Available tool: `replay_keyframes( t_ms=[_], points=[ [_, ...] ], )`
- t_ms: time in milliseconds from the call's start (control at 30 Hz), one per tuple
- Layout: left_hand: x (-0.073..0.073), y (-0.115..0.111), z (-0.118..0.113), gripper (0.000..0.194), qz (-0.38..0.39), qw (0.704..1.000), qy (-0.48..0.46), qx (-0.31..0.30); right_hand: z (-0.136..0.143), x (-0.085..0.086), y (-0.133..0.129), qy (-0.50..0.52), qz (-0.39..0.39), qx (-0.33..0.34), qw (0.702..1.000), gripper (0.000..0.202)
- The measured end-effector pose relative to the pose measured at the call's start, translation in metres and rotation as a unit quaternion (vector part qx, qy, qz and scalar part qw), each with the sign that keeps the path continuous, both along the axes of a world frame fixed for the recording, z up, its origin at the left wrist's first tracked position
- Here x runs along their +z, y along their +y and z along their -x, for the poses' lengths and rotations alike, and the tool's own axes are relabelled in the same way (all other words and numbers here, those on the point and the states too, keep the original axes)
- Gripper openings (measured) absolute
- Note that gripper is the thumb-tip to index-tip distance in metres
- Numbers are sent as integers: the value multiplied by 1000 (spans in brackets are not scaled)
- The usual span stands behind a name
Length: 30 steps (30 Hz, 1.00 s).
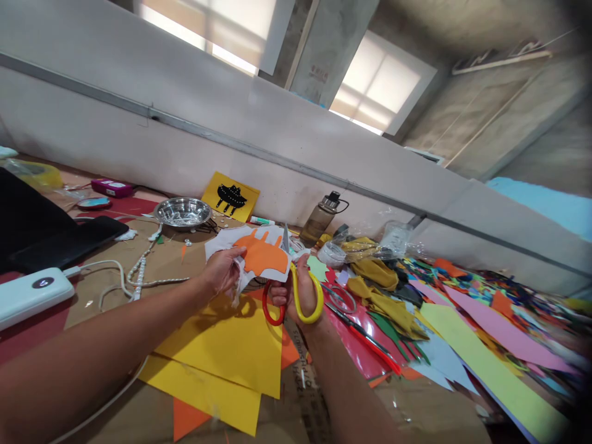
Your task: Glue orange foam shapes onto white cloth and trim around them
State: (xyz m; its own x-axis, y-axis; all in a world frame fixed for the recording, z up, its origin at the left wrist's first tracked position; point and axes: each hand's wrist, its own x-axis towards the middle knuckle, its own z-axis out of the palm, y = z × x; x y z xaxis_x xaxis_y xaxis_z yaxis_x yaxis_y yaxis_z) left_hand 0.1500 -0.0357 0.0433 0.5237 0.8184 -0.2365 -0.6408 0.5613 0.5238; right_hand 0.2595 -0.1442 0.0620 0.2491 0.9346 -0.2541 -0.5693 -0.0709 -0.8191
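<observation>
The left hand (222, 269) pinches a white sheet of paper with a big orange shape on it (263, 254), thumb on top and fingers under. It holds the sheet up in the air, over the yellow paper sheets (222, 351) that lie on the table (161, 259).

The right hand (300, 290) grips a pair of scissors with one red loop and one yellow loop (293, 296). The fingers are curled through the loops. The grey blades point up and away from the person, toward the wall, so the long way of the scissors runs from the person out to the wall. The blade tip sticks up just at the right edge of the sheet.

The orange shape has little bumps along its top. Its long side runs left to right, from one hand to the other. A white border is left around the orange, wide at the top and left side, so much of the cutting looks not yet done. The right side by the blades looks like the part being cut now.

Near by are a shiny metal bowl (182, 211), a brown water bottle (322, 220), a yellow card with a black shape (230, 196), and many coloured paper scraps (462, 308) on the right. A white power bank (32, 293) lies on the left.
</observation>
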Motion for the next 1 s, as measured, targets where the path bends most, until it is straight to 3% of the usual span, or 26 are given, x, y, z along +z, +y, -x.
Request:
replay_keyframes(
  t_ms=[433,733,1000],
  points=[
    [2,-2,1,18,-20,999,23,-22,-5,-1,-1,-43,0,26,999,67],
    [-9,1,0,12,-14,999,29,-42,-5,0,-1,-33,-21,9,999,64],
    [5,-4,3,20,-15,999,45,-21,-2,2,-1,21,-12,6,1000,63]
  ],
)
